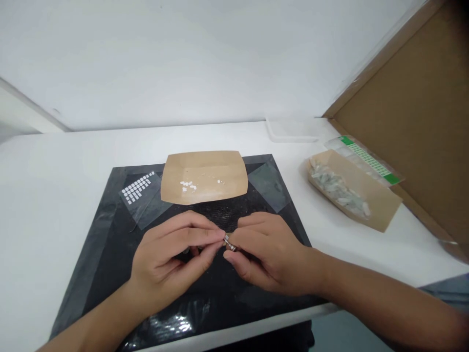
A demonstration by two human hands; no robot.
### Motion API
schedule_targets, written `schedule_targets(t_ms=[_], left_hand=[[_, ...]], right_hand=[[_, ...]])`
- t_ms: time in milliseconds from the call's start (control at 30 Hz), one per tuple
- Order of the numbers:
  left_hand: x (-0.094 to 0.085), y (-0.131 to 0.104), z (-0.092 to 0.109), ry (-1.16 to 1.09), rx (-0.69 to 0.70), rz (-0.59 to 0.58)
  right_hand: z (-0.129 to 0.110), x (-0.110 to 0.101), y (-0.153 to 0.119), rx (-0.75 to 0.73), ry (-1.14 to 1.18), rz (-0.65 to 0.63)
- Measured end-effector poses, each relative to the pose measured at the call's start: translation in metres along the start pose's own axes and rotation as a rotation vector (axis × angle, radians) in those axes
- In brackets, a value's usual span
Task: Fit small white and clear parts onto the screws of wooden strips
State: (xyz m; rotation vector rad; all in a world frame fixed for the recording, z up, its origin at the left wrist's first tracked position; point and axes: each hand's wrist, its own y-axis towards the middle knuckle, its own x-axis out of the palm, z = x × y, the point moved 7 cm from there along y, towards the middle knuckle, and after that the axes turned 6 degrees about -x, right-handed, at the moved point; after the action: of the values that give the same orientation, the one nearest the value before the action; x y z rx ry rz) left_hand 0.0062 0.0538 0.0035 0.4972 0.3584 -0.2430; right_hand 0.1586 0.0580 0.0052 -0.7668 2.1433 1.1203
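My left hand (179, 254) and my right hand (269, 252) meet over the black mat (205, 313). Between their fingertips is a small shiny metal piece (230, 244), too small to name. The thumb and fingers of my right hand pinch it. My left thumb and fingertips are pressed together at its left end, and the fingers partly cover it. Just beyond my hands stands a brown paper tray (205, 166) with several small white bits (188, 185) in it.
On the mat, a clear sheet of white stickers (137, 187) lies left and a clear plastic sheet (270, 186) right. Further right, a paper tray (384, 208) holds clear plastic pieces (337, 188) beside a green-and-white card (370, 159). A cardboard panel (406, 107) and a translucent tray (291, 138) stand behind.
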Motion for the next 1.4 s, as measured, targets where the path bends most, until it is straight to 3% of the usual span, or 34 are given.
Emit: schedule_targets(t_ms=[433,700,1200,1400], left_hand=[[0.003,-0.002,-0.005,-0.053,-0.077,0.002],[0.002,-0.006,-0.003,-0.110,-0.063,-0.012],[-0.004,0.000,0.012,-0.044,0.033,0.034],[-0.005,-0.001,0.016,-0.032,0.064,0.031]], right_hand=[[0.010,0.004,-0.002,0.078,0.131,-0.026],[0.004,0.004,0.000,0.062,0.188,-0.042],[0.001,0.011,-0.002,0.280,0.747,-0.180],[-0.001,0.018,-0.003,0.380,0.925,-0.296]])
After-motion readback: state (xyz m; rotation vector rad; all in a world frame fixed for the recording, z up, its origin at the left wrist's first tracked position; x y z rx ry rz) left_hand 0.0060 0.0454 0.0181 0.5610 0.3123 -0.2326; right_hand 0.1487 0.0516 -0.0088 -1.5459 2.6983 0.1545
